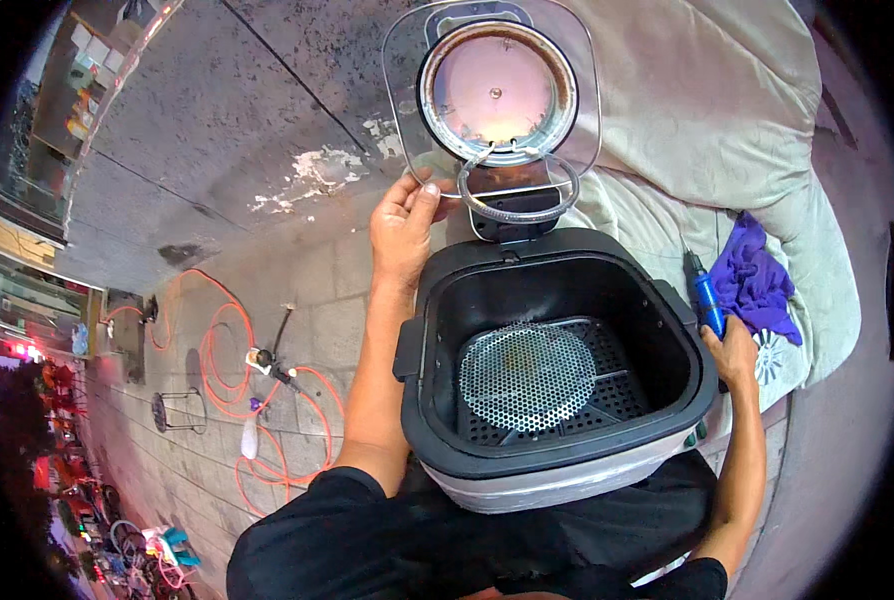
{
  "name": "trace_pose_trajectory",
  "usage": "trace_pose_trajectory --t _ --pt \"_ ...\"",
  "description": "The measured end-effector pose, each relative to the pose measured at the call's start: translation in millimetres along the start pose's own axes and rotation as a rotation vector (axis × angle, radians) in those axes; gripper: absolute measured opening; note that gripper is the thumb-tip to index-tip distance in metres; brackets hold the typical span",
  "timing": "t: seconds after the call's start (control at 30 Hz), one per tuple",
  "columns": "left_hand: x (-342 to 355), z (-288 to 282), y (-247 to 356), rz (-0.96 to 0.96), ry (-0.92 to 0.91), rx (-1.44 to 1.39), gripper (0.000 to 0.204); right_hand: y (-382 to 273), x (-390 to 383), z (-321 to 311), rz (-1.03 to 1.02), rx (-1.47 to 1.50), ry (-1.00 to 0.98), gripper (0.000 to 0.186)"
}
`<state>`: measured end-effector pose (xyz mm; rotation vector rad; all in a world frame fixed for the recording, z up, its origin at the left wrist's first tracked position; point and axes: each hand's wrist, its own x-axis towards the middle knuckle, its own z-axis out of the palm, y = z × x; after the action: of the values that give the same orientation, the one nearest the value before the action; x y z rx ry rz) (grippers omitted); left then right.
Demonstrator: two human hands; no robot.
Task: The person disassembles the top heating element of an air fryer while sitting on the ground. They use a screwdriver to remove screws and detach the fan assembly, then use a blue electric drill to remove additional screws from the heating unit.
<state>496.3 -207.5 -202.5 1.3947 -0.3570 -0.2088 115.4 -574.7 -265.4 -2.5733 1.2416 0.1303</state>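
Fryer at the person's lap, lid up! Left hand pinches the lid's clear edge, thumb against fingers; right hand curls round a blue tool. Opening's done, but the heating ring hangs outside its recess, not seated; a perforated disc lies inside. Beyond, purple cloth, white fan, pale blanket; far left, orange hose.
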Motion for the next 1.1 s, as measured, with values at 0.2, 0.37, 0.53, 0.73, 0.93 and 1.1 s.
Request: trace_pose_trajectory --t 0.2,0.37,0.53,0.73,0.93,1.1 --pt "-4 4 1 -0.016 -0.021 -0.028 0.029 16 -24 -22 -0.011 0.559 -0.002 0.04" --pt "-2 7 -1 -0.028 -0.042 -0.072 0.027 -23 -34 -65 -0.107 1.142 -0.138 0.036" --pt "-2 9 0 -0.023 -0.056 -0.069 0.027 -98 -28 -102 -0.129 0.873 -0.132 0.04" --pt "-5 10 8 -0.027 -0.052 -0.019 0.025 -173 -22 -166 -0.324 0.46 -0.107 0.064" --pt "-4 8 4 0.026 -0.085 -0.057 0.02 -226 -10 -206 -0.324 0.146 -0.182 0.069" --pt "0 12 2 0.021 -0.082 -0.048 0.022 -258 -7 -228 -0.259 -0.023 -0.294 0.073"
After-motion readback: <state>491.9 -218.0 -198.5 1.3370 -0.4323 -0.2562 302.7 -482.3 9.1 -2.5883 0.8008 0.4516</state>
